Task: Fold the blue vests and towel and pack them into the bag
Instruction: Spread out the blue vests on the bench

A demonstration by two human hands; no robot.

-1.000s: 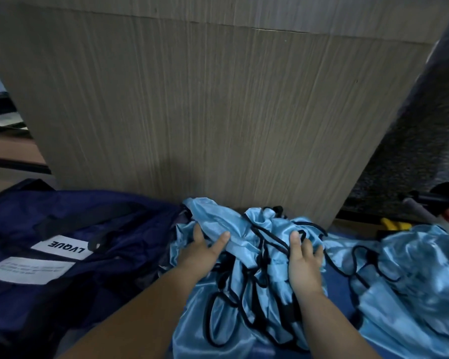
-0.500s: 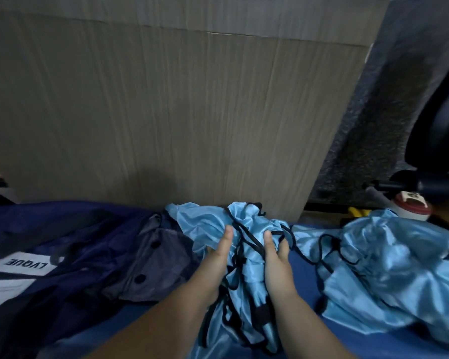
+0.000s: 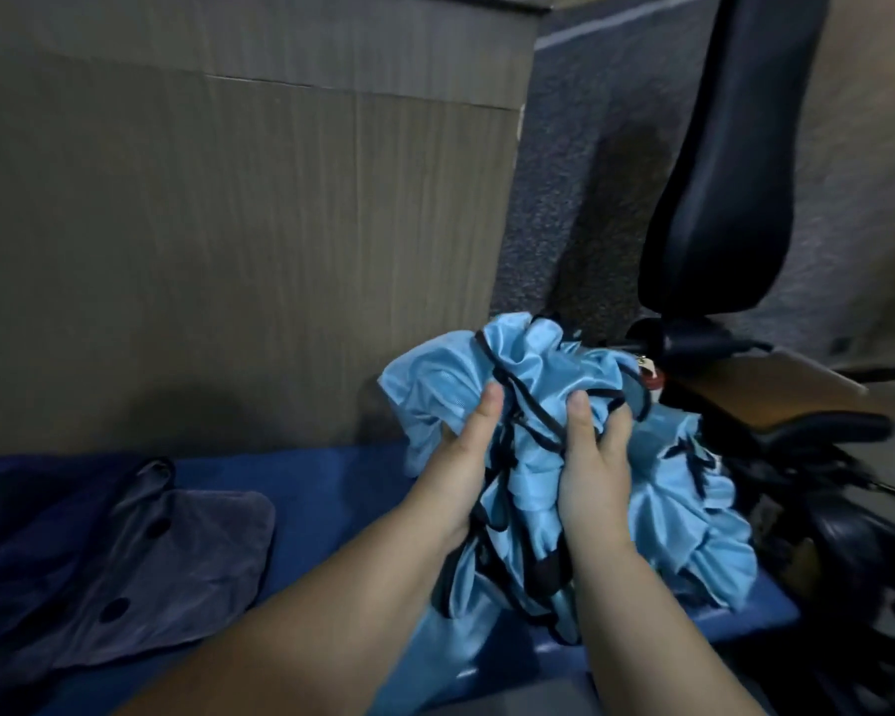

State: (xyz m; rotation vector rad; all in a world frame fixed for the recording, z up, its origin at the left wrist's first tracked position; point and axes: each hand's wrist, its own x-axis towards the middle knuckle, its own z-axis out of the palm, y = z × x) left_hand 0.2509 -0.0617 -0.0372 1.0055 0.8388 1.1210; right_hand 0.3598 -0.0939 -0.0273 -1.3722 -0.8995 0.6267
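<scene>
A bunch of shiny light-blue vests [image 3: 533, 364] with black trim is gathered and lifted above the blue mat. My left hand [image 3: 461, 457] grips the bunch from the left and my right hand [image 3: 590, 457] grips it from the right, fingers curled into the cloth. More light-blue vest fabric [image 3: 693, 529] lies heaped on the mat just right of my hands. A grey-purple towel [image 3: 177, 550] with dark round buttons lies at the lower left. The navy bag [image 3: 16, 509] shows only as dark cloth at the left edge, partly under the towel.
A blue mat [image 3: 311, 488] covers the floor under everything. A wood-grain panel [image 3: 228, 250] stands upright right behind it. A black office chair [image 3: 724, 188] with its armrest [image 3: 822, 428] stands at the right, by a grey carpeted wall.
Both hands have gathered the vests tighter and carried the bunch up and to the right, over the other heap. The view swung right, so the bag's labels left the frame and the chair came in.
</scene>
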